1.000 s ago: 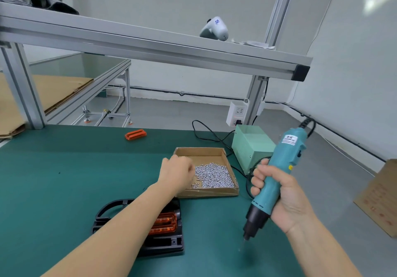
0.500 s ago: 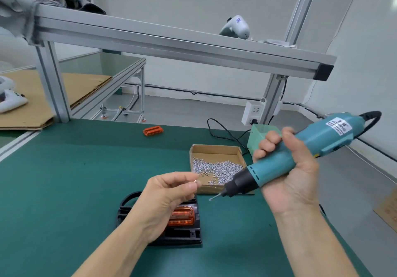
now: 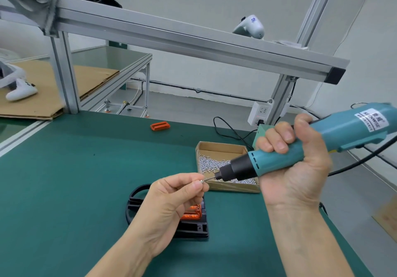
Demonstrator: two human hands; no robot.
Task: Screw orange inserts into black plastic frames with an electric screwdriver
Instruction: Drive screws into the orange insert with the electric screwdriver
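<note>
place: light-assembly workshop | bench: dark green anti-static mat (image 3: 64, 180) under a silver extruded-aluminium frame (image 3: 171, 38) | supplies: open brown cardboard box of small silver screws (image 3: 223, 165) | tool: corded teal electric screwdriver (image 3: 322, 145) | power: white wall socket strip (image 3: 261, 113) on the frame post | walls: plain grey

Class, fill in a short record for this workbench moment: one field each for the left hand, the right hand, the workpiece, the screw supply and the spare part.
Left hand: left hand pinches a screw at the bit tip
Right hand: right hand grips the electric screwdriver
Workpiece: black frame holding an orange insert, on the green mat
Screw supply: cardboard box of screws
Spare part: second orange insert, far side of the mat
</note>
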